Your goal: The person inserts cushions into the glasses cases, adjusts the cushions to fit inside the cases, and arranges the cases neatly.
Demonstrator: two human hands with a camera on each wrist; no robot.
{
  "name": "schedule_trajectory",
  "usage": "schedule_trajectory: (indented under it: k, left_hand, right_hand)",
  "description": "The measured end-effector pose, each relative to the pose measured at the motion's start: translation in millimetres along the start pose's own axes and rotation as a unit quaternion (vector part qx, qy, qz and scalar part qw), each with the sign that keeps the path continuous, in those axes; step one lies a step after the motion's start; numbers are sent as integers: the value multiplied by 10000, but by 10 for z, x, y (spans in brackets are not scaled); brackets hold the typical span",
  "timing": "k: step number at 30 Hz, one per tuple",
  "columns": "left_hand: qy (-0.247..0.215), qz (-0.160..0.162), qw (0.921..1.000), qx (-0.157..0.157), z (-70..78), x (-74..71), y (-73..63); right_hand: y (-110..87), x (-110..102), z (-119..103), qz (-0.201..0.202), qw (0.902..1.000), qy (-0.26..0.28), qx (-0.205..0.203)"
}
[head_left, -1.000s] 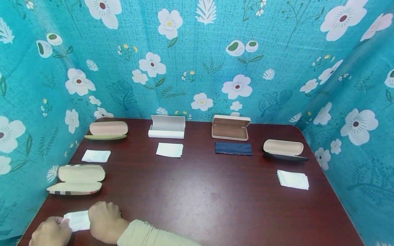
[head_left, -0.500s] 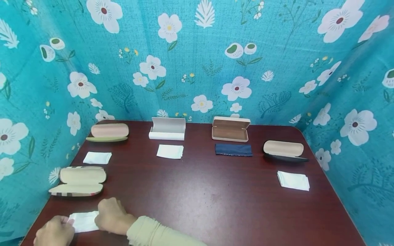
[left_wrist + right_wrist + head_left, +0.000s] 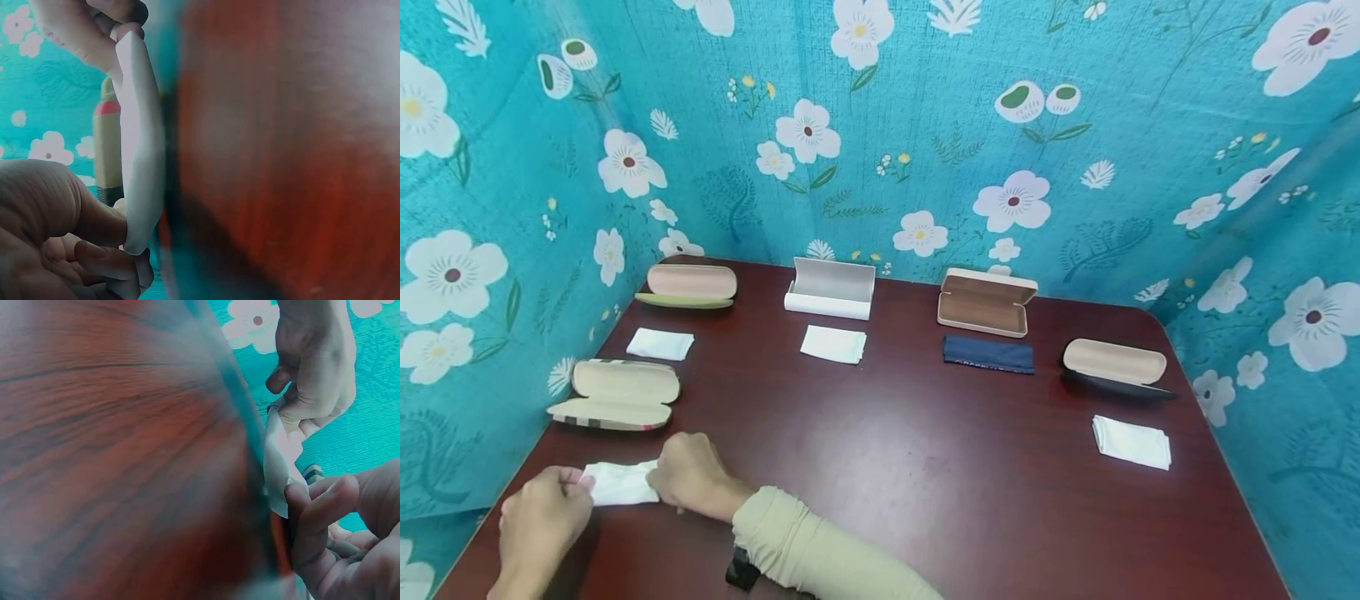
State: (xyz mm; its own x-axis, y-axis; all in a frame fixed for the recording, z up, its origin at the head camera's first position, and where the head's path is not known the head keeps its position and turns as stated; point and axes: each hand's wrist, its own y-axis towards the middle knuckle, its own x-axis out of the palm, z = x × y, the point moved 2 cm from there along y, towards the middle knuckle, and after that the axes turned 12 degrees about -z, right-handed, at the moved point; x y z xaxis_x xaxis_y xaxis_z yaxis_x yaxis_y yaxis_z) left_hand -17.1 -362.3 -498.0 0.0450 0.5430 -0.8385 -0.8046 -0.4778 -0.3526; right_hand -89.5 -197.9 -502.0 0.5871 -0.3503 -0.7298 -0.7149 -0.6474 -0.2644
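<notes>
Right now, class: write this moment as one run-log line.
left hand: pinches cloth's left end; right hand: pinches its right end; nearest case: open

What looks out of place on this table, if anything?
Nothing looks spilled or damaged. Only the navy cloth, before the brown-lined case, looks odd: the other cloths are white, including the held cloth between left hand and right hand.

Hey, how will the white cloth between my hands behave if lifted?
Probably floppy: the cloth looks soft and bends between your left hand and right hand. Likely light too, since it's folded fabric merely pinched at its ends.
</notes>
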Motion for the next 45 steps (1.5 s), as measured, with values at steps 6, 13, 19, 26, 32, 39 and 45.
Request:
schedule_trajectory:
  k: [6,13,19,26,32,39,45]
  left_hand:
    - [-62,288,9989,362,111,-166,30]
    - [-89,648,9956,670,286,-339,62]
    - [-53,832,9941,690,421,-456,129]
    - [-89,945,9916,884,505,-514,243]
    - [7,1124,9855,1271,550,-549,401]
    - [58,1220,9803,1553,610,-608,597]
    - [133,932,9897,1076,457,-579,637]
  right_hand:
    - [30,-191,-44,111,9980,595,-176]
    - [82,-409,-114,225,9987,466,-3]
    - [154,-585,-158,354,9973,640,73]
    - [300,-680,-155,438,9939,1015,40]
    - [442,-681,-112,556,9892,1340,227]
    - [562,-705,-89,701,9856,1524,201]
    - [602,-567,-131,523,9860,1560,280]
